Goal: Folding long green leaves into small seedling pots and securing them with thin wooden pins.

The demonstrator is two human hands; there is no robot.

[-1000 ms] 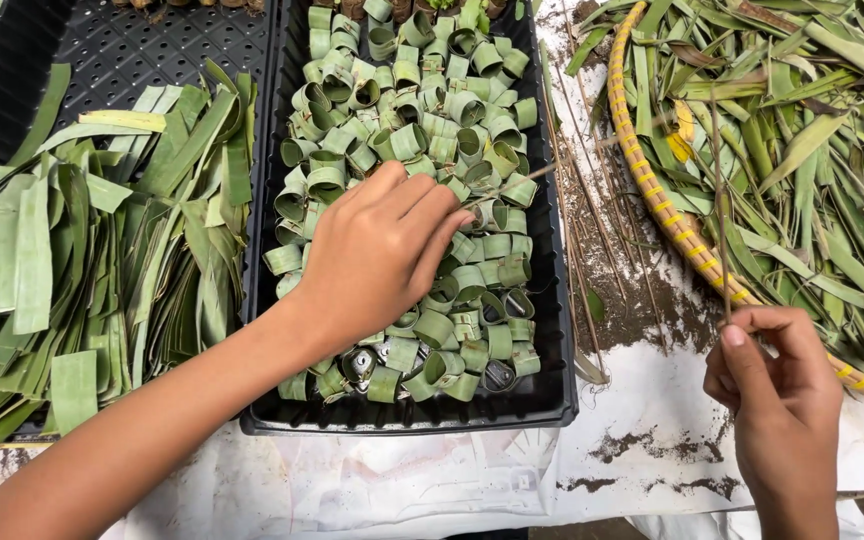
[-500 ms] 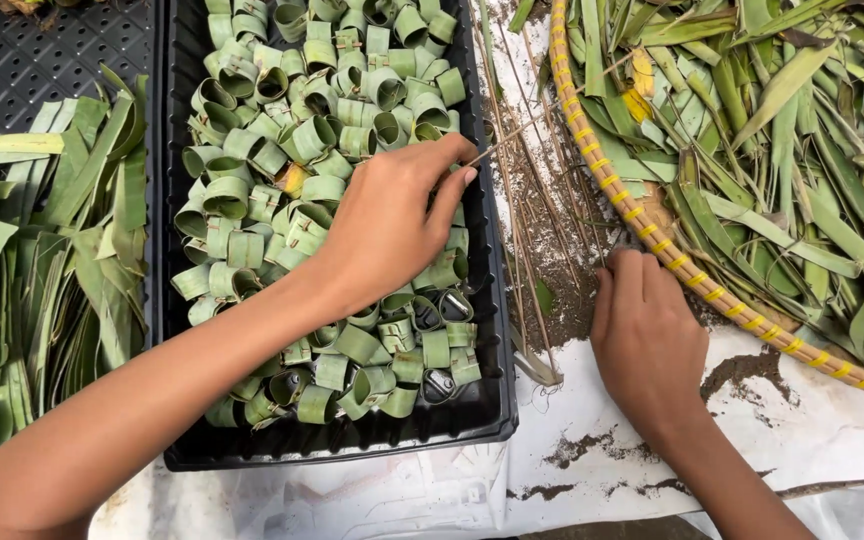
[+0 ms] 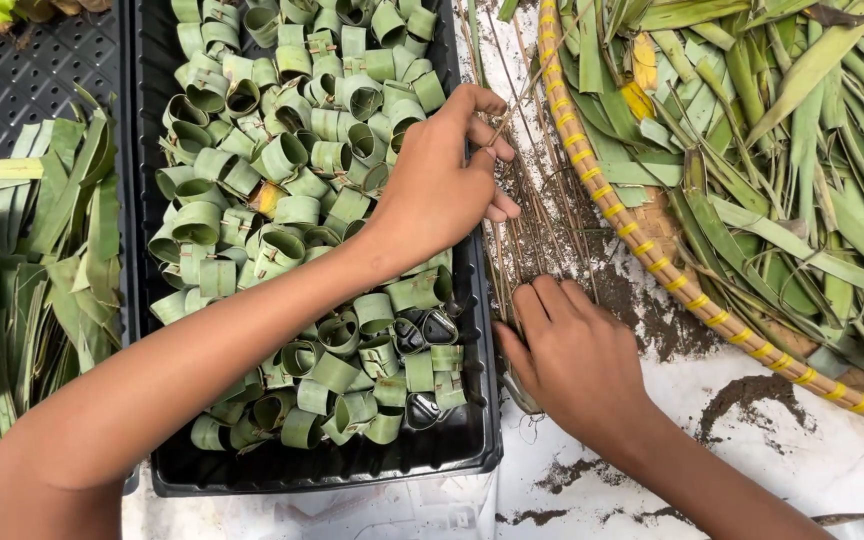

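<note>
Over the thin sticks [image 3: 532, 215], left hand [image 3: 442, 180] pinching one, right hand [image 3: 572, 365] flat.

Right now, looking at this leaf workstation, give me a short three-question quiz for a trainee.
1. True or false: the black tray holds rolled leaf rings.
2. Which of the hands reaches across the tray to the thin sticks: A left hand, B right hand?
3. Fill in: the woven basket with the yellow-wrapped rim holds long green ____.

Key: 1 true; 2 A; 3 leaves.
</note>
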